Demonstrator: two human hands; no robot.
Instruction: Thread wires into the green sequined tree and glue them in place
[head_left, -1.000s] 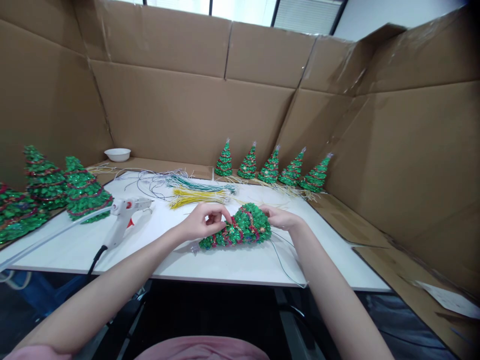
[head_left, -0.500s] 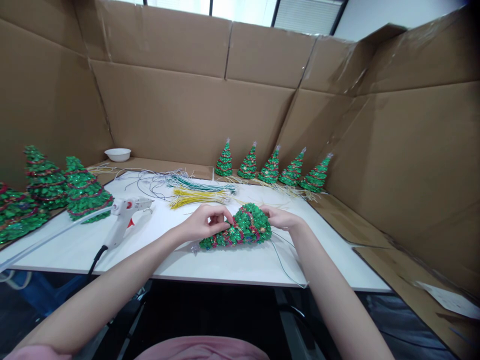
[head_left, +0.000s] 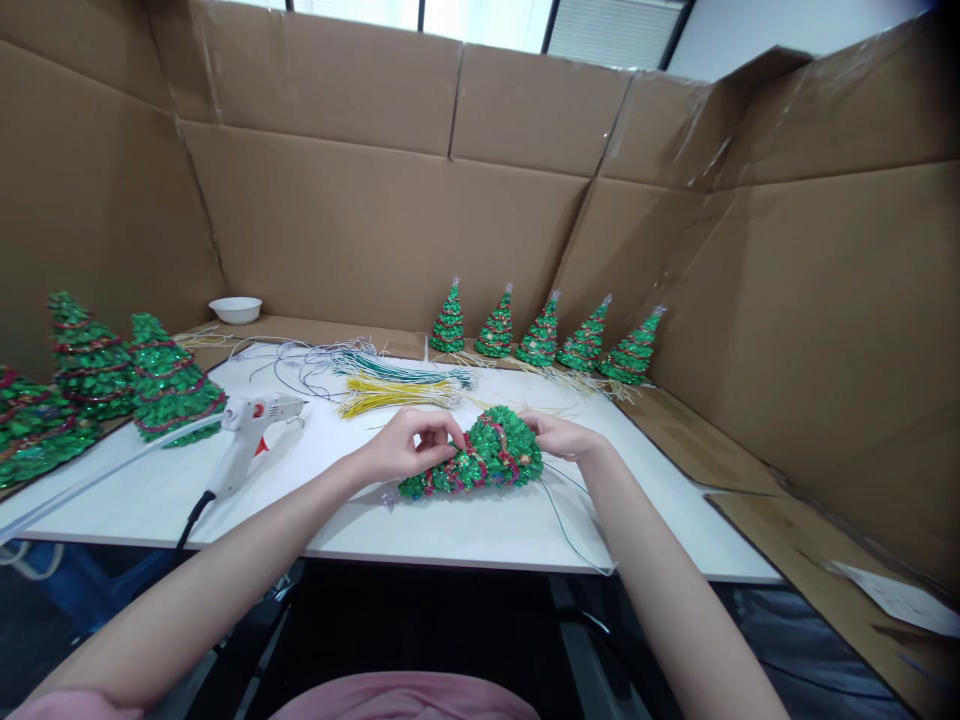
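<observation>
A small green tinsel Christmas tree [head_left: 506, 450] with red garland lies on its side on the white table [head_left: 360, 540], its clear star tip pointing left. My left hand [head_left: 412, 445] pinches at the garland on its upper side, thumb and forefinger together; whatever sits between them is too small to make out. At the base, my right hand [head_left: 559, 435] grips the tree from the right, with its fingertips partly hidden behind it. Thin green wires [head_left: 566, 525] trail from near the base towards the table's front edge.
A white glue gun [head_left: 251, 430] rests at the left, its black cable over the edge. Behind lie yellow wire ties [head_left: 397, 393] and green wire ties [head_left: 405, 368]. Several finished trees [head_left: 540, 335] line the back, larger ones [head_left: 169, 380] the left. A white bowl [head_left: 236, 310] stands by the cardboard wall [head_left: 337, 220].
My left fingertips have shifted very slightly left along the garland. The tree and my right hand are almost unmoved.
</observation>
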